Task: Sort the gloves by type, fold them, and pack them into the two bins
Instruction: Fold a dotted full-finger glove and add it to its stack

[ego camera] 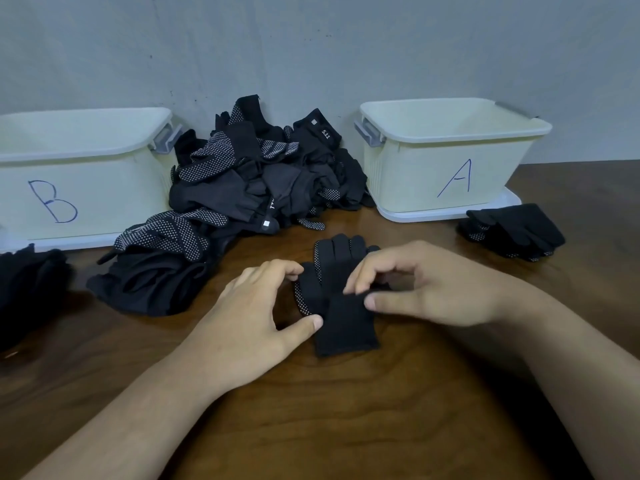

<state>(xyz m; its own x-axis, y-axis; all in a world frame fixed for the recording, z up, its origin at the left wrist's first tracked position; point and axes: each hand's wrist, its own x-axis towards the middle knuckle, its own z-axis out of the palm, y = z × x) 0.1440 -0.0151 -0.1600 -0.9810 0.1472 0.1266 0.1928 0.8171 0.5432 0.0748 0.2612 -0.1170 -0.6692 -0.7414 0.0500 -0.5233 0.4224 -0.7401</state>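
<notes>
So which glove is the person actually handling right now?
The glove lying flat in front, pinched between the left hand and right hand; the others lie untouched, heaped or stacked farther away.

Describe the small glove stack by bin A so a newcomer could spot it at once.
Find the white bin marked A at the right of the table. By its front right corner lies a small stack of black dotted gloves. Unlike the big loose pile left of the bin, it is neat and sits apart.

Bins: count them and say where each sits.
2. The bin marked B stands far left, the bin marked A right of centre, the glove pile between them. None appears hidden.
</notes>
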